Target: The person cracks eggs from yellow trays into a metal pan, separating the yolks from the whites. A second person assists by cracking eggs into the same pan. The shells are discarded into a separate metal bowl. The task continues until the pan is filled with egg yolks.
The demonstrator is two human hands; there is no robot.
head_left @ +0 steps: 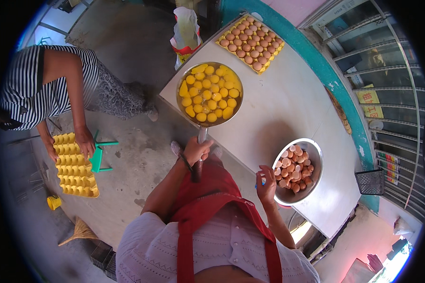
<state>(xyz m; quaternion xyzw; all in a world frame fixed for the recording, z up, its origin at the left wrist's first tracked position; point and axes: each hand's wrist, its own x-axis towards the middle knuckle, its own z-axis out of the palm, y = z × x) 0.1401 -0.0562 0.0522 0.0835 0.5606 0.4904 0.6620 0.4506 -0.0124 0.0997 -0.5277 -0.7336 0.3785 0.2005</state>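
Note:
A round metal long-handled pan [180,101] sits on the near left corner of the table, full of cracked eggs with whole yellow yolks [207,94]. My left hand [198,150] is wrapped round its handle [202,134], in front of my red apron. To the right, a shiny metal bowl [318,174] holds a heap of broken brown eggshells [295,167]. Beside that bowl's left rim is my right hand [266,183], fingers loosely bent and apart, with no egg visible in it. A small blue spot shows by its fingers; I cannot make it out.
A yellow tray of brown eggs [252,42] lies at the far end of the pale table [269,113]. On the left, another person [56,85] holds an unfilled yellow egg tray [75,165] near a green stool [99,158]. A barred window [387,94] lines the right side.

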